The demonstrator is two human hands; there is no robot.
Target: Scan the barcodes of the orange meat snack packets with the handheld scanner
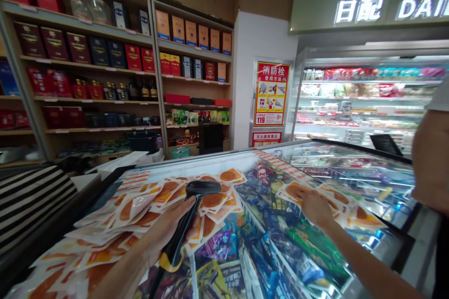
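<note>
The work in hand appears to be sorting or scanning flat packets on a chest freezer (pixel 196 157). The left hand (pixel 171 225) wraps its fingers around a handheld barcode scanner (pixel 185 226), held above the packet pile (pixel 140 205). The right hand (pixel 317 208) has its fingertips on a packet (pixel 293 190) on the glass at the right, beside a row of others (pixel 361 217); whether they pinch or merely press cannot be told. The next move probably calls for a barcode facing the scanner's window. No barcodes can be made out; print is blurred, the scanner's cord (pixel 158 282) leaves the frame, and a bystander's arm (pixel 430 163) is cut off.
</note>
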